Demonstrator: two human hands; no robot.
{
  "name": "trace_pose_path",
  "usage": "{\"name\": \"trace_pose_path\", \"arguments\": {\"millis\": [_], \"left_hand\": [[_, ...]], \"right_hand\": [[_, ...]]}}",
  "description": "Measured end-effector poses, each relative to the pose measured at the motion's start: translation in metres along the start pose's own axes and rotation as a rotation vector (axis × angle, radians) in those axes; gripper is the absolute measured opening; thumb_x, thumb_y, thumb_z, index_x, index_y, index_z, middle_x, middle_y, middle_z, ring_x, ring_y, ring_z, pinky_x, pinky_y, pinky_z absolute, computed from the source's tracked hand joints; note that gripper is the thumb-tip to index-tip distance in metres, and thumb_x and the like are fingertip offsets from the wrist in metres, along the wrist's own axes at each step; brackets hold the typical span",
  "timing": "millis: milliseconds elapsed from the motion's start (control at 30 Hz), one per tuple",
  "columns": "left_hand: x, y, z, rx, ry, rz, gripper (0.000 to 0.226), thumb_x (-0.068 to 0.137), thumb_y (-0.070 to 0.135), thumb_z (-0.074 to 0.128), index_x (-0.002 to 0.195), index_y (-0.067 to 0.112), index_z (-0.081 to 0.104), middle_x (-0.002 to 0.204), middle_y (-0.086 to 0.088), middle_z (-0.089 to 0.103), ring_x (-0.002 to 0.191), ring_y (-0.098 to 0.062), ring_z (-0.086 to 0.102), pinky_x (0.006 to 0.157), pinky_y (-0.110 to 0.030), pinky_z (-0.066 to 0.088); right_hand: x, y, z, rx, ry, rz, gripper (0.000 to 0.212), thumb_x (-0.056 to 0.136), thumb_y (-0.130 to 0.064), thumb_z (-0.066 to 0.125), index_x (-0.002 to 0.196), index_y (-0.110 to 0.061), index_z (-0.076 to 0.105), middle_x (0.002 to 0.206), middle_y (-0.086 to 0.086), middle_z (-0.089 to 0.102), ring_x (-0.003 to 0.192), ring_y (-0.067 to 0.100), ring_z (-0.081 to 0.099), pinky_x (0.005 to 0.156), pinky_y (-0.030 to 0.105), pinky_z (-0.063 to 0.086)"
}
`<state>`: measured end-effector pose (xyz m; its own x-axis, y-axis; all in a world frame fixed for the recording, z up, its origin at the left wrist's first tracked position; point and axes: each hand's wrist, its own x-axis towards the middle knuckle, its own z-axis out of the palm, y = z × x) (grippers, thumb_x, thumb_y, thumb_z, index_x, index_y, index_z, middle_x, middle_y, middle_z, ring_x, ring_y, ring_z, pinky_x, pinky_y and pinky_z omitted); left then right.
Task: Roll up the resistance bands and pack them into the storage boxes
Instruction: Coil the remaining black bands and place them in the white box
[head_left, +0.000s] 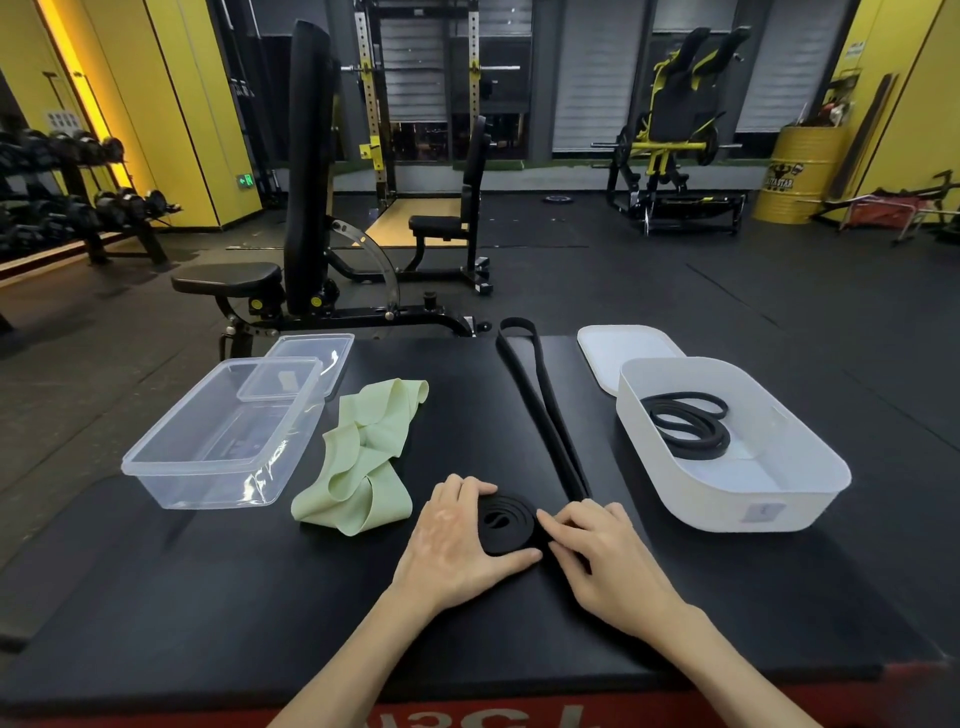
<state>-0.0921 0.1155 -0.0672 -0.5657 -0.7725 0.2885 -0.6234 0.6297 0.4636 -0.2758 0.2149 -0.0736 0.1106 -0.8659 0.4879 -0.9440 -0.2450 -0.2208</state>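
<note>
A black resistance band runs from the far edge of the black table toward me and ends in a flat coil. My left hand curls round the coil's left side, thumb at its near edge. My right hand pinches the band just right of the coil. A crumpled light-green band lies left of the coil. A white storage box at the right holds a coiled black band. A clear plastic box stands at the left.
A white lid lies behind the white box and a clear lid behind the clear box. Beyond the table stand a black adjustable bench, a dumbbell rack at left and a yellow drum at right.
</note>
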Motion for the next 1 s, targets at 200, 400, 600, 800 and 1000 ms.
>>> {"name": "trace_pose_path", "arguments": {"millis": [200,400,600,800,1000], "left_hand": [[0.003,-0.006,-0.008,-0.148,-0.129,0.120,0.077,0.069,0.065,0.062,0.134,0.035,0.035,0.138,0.025,0.031,0.125,0.000,0.036,0.105,-0.024,0.030],[0.000,-0.009,-0.006,-0.207,-0.172,0.092,0.076,0.072,0.063,0.061,0.137,0.032,0.037,0.128,0.021,0.042,0.121,0.003,0.039,0.107,-0.027,0.035],[-0.003,-0.003,-0.003,-0.055,-0.040,0.038,0.080,0.060,0.080,0.057,0.126,0.038,0.040,0.108,0.017,0.041,0.106,-0.003,0.039,0.100,-0.022,0.036],[-0.001,-0.002,-0.004,-0.045,-0.089,0.076,0.080,0.066,0.076,0.055,0.136,0.043,0.036,0.119,0.020,0.033,0.111,-0.002,0.035,0.102,-0.024,0.033],[0.003,-0.010,-0.012,-0.224,-0.235,0.147,0.082,0.068,0.050,0.063,0.144,0.040,0.032,0.143,0.030,0.027,0.131,0.007,0.027,0.112,-0.027,0.025]], "right_hand": [[-0.001,0.003,-0.004,0.009,-0.017,0.069,0.044,0.085,-0.019,0.045,0.124,-0.030,0.062,0.094,-0.016,0.053,0.097,0.003,0.048,0.093,0.025,0.029],[-0.001,0.002,-0.004,-0.003,-0.047,0.061,0.050,0.083,-0.007,0.054,0.131,-0.024,0.056,0.085,-0.010,0.044,0.082,0.010,0.046,0.080,0.029,0.040],[0.001,0.000,-0.002,-0.007,-0.041,0.031,0.042,0.084,-0.007,0.054,0.124,-0.014,0.060,0.089,-0.008,0.052,0.082,0.012,0.048,0.070,0.024,0.037],[0.000,-0.001,-0.003,0.033,-0.045,0.026,0.041,0.086,-0.009,0.055,0.126,-0.020,0.060,0.098,-0.010,0.055,0.091,0.009,0.048,0.073,0.021,0.031],[-0.002,0.003,-0.005,0.023,-0.005,0.112,0.050,0.082,-0.017,0.043,0.126,-0.033,0.060,0.097,-0.011,0.054,0.102,0.007,0.046,0.086,0.028,0.036]]}}
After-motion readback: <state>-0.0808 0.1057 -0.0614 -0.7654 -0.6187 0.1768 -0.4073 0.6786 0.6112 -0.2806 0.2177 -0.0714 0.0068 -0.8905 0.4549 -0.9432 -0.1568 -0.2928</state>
